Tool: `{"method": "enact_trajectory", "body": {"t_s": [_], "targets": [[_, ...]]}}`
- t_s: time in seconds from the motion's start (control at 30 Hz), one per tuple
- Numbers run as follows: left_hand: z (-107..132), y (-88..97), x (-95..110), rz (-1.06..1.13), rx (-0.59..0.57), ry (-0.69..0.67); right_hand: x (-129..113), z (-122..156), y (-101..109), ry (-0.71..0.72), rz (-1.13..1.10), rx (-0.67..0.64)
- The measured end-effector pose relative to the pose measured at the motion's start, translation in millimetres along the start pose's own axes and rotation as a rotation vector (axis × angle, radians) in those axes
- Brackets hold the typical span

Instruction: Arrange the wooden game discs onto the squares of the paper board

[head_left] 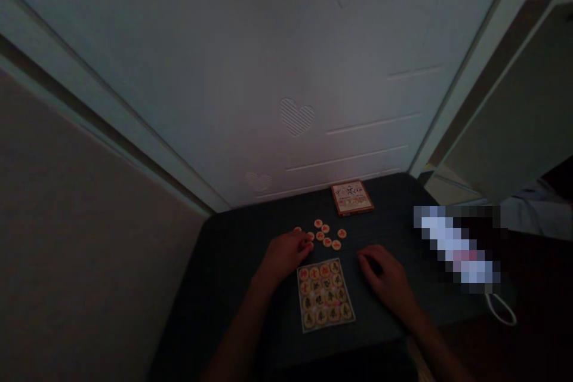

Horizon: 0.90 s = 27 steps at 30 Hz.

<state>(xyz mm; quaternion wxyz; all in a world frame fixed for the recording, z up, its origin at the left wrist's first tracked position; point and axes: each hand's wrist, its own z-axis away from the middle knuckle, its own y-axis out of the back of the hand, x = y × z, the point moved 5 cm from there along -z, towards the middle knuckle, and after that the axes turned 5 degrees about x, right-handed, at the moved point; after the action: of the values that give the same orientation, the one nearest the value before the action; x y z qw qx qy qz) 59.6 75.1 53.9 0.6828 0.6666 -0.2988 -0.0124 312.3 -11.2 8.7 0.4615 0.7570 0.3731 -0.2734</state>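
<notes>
My left hand [286, 253] reaches over the dark table to a group of loose Chinese chess pieces, thumb and fingers closed at a round piece [310, 236] that they partly cover. More pale discs with red characters, such as this Chinese chess piece [342, 233], lie scattered to its right. Nearer to me is a square tray [326, 328] filled with rows of pieces, some marked red, others black. My right hand [387, 277] rests on the table right of the tray, loosely curled, with a gap between thumb and fingers and nothing visible in it.
A flat square box [352, 198] with printed characters lies at the back of the table [250, 227]. Behind it rises a pale panel [215, 101] with embossed hearts. A blurred-out object [456, 250] with a white cord loop [501, 313] is at the right edge.
</notes>
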Motion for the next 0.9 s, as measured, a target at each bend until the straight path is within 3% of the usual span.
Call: {"method": "enact_trajectory", "body": {"t_s": [0.9], "targets": [[2.9,-5.0,-5.1,0.009,0.022,-0.007,-0.1,-2.4,0.8,0.011,0.011,0.011]]}}
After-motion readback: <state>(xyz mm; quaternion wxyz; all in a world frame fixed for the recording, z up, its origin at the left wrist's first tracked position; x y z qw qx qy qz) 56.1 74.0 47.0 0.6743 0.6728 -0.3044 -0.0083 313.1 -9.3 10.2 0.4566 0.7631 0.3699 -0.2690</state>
